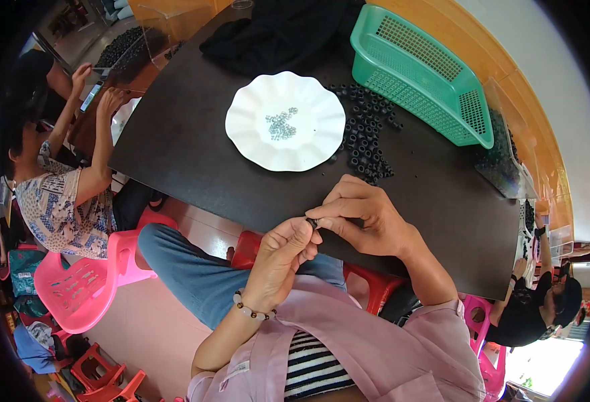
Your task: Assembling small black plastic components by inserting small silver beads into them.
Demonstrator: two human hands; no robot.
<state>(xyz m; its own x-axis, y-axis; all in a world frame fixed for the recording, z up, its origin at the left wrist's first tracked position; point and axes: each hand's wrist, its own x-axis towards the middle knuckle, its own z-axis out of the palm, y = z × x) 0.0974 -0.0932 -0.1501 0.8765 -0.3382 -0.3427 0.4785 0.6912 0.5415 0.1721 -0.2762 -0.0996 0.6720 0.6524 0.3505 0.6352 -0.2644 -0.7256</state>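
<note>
Above the near edge of the dark table, my two hands meet at a small black ring-like part (313,223). My left hand (283,258), a beaded bracelet at its wrist, pinches that part between thumb and forefinger. The fingertips of my right hand (368,216) are pressed together against the part's top; whether they hold a tiny piece too cannot be made out. Beyond my hands lies a white scalloped plate (248,144) with many tiny clear pieces (281,125) heaped in its middle. Loose black ring-like parts (364,137) are spread to the plate's right.
A green plastic basket (419,80) stands at the far right of the table (181,134), beside a clear bin (502,161) of dark parts. Black cloth (275,33) lies at the back. One person (67,194) works at left, another (536,301) at right. Pink chair (74,288) at left.
</note>
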